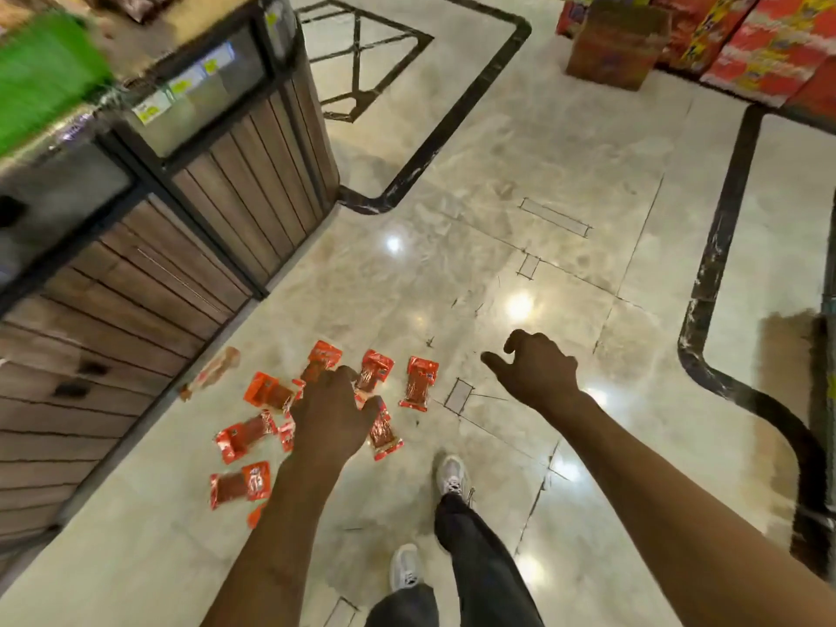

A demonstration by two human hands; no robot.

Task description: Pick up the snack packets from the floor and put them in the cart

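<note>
Several red snack packets lie scattered on the shiny marble floor, among them one at the right (419, 383), one near the front (240, 484) and one at the left (268, 390). My left hand (332, 411) hangs over the middle of the pile with its fingers curled down; whether it touches a packet is hidden. My right hand (536, 371) hovers to the right of the packets, loosely open and holding nothing. A dark metal frame at the right edge (828, 355) may be the cart; only a sliver shows.
A wooden display counter (149, 264) with green goods on top runs along the left. A cardboard box (615, 45) and stacked red cartons (769, 43) stand at the back right. My two feet in white shoes (452, 475) stand just behind the packets.
</note>
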